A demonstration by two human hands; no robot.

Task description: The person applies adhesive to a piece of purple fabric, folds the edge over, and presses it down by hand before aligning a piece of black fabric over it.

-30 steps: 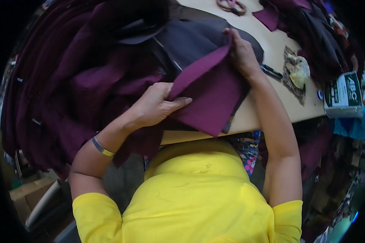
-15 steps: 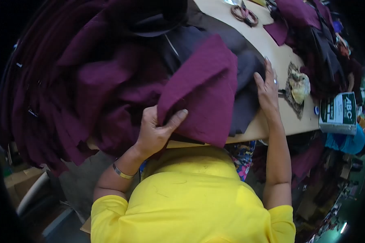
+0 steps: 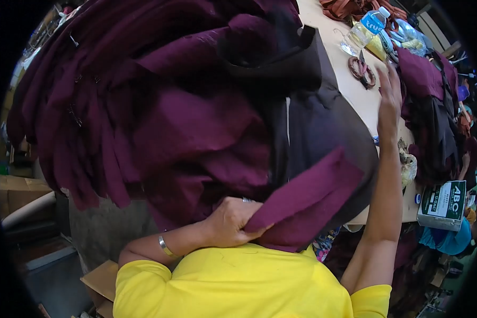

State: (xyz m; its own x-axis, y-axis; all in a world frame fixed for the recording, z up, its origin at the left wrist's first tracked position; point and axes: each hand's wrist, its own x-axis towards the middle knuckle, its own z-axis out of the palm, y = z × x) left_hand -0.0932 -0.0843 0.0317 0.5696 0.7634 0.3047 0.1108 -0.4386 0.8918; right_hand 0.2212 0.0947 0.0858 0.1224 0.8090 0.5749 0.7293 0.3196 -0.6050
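My left hand is closed on the near edge of a maroon cloth piece, close against my yellow shirt. The piece is folded over and lies partly on dark grey fabric. To the left, a large heap of maroon cloth covers much of the table and hangs over its front edge. My right hand is stretched forward over the right part of the table, fingers extended and holding nothing. Beside it lie scissors with wrapped handles.
A clear bottle with a blue label lies at the back, near rust-coloured cloth. Along the right side are more maroon and dark pieces, a thread bundle and a green-and-white ABC box. A cardboard box is below left.
My right hand has left the dark fabric and reached forward past the scissors. My left hand has drawn the maroon piece down toward my body. The view has shifted, showing the bottle.
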